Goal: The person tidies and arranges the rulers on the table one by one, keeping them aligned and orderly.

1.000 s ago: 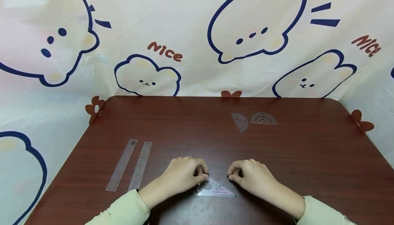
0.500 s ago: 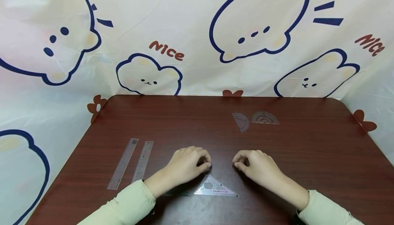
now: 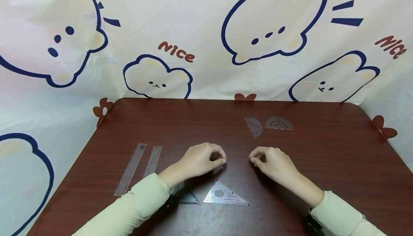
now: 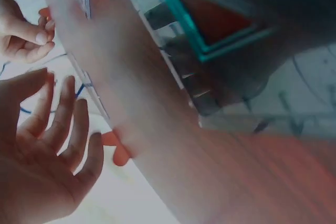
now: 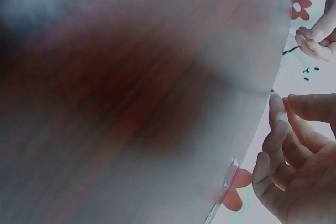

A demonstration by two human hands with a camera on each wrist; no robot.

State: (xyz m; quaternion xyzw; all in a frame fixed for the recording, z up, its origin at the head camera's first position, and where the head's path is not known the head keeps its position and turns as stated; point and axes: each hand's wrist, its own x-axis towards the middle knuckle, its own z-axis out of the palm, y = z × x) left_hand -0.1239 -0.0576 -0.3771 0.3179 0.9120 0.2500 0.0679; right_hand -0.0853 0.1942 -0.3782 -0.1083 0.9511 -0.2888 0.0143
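Observation:
My left hand [image 3: 201, 160] hovers above the middle of the table, its fingers loosely bent and nothing between them. In the left wrist view the fingers of that left hand [image 4: 58, 150] are spread apart. To its right, my right hand [image 3: 275, 162] is held over the table with thumb and forefinger close together; no object shows in it. A clear triangular set square [image 3: 229, 197] lies below and between the hands. Beside it a second set square [image 3: 187, 197], with a teal edge in the left wrist view, is partly hidden by my left forearm.
Two clear rulers [image 3: 130, 169] lie slanted side by side on the left; the sleeve covers part of the nearer ruler [image 3: 153, 161]. Two clear protractors, a tilted protractor [image 3: 254, 127] and a level protractor [image 3: 279, 123], lie farther back. A patterned cloth [image 3: 206, 42] hangs behind the brown table [image 3: 338, 146].
Both hands have moved forward, away from the set squares, and stand slightly farther right in the picture. The left fingers have left the clear set square's tip. More of the second set square shows.

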